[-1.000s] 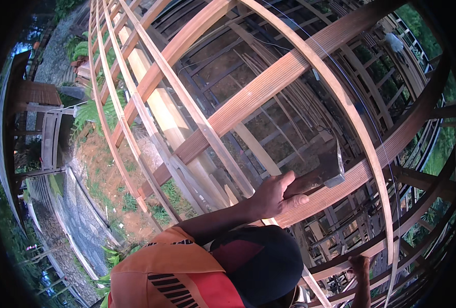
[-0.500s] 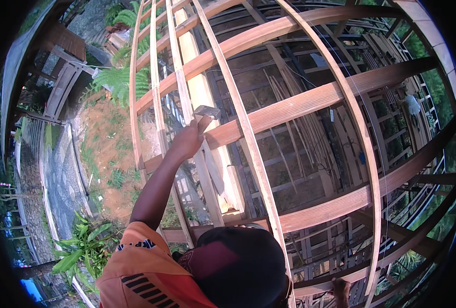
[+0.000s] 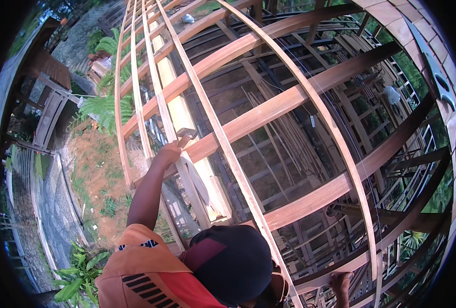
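Observation:
Neither my left hand nor my right hand shows. In front of me, a co-worker in an orange shirt (image 3: 135,267) and dark cap (image 3: 238,262) bends over a timber roof frame. The co-worker's hand (image 3: 169,152) grips a hammer (image 3: 187,133), its metal head close to the end of a reddish rafter (image 3: 202,147). Beside it runs a long pale beam (image 3: 179,114). At the lower right, a hand or foot (image 3: 341,280) rests against another rafter (image 3: 323,278); it seems to be the co-worker's, though I cannot tell for sure.
Thin battens (image 3: 207,105) cross the rafters, with wide gaps between them. Far below lie bare soil (image 3: 97,174), a stone path (image 3: 61,195) and leafy plants (image 3: 81,269). Roof tiles (image 3: 392,20) edge the upper right. A thin line (image 3: 359,154) runs over the frame.
My view has shifted, so the frame sits farther left and more tiles show at the upper right. The co-worker's hammer has come a little closer to the rafter end.

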A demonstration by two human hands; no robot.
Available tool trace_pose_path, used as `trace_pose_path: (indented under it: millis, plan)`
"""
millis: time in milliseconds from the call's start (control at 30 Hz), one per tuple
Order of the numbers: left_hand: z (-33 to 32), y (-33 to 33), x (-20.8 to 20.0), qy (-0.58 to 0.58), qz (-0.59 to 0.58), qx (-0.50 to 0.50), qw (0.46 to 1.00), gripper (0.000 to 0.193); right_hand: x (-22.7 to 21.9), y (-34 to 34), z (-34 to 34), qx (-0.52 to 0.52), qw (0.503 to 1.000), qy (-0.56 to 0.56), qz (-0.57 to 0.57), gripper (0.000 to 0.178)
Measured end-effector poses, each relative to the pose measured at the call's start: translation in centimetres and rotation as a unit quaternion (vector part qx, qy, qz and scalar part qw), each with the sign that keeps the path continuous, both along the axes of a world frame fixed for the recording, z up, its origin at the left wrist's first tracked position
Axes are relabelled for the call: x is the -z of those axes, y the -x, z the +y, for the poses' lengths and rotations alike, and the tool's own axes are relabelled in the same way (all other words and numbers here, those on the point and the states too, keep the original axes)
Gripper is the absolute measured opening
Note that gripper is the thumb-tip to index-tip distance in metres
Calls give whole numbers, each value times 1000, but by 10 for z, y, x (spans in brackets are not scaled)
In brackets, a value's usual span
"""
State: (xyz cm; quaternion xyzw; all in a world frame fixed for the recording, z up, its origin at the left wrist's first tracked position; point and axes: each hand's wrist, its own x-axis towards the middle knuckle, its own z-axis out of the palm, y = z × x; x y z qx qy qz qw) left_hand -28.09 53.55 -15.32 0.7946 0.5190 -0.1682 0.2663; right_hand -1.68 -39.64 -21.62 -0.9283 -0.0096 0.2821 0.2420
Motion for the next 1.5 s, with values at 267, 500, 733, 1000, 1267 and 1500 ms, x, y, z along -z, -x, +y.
trace_pose_path:
  millis: [267, 500, 733, 1000, 1267, 1500]
  plan:
    - [-17, -28, -45, -174, 106, 112, 973, 51, -50, 1, 82, -45, 990, 127, 34, 65]
    - [-132, -147, -156, -155, -239, 335, 898, 55, -86, -38, 155, -312, 898, 260, 170, 60]
    - [-253, -194, -179, 101, -224, 536, 807, 61, -303, -93, 239, -227, 952, 45, -198, 42]
    - [-251, -146, -172, 298, -325, 314, 841, 58, -428, -311, 439, -253, 679, 38, -688, 84]
    - [-236, -75, -225, 224, -355, 272, 866, 54, -415, -369, 477, -222, 700, 224, -640, 70]
    - [-239, -121, -305, 93, -249, 460, 847, 52, -411, -299, 480, -297, 613, 176, -710, 17]
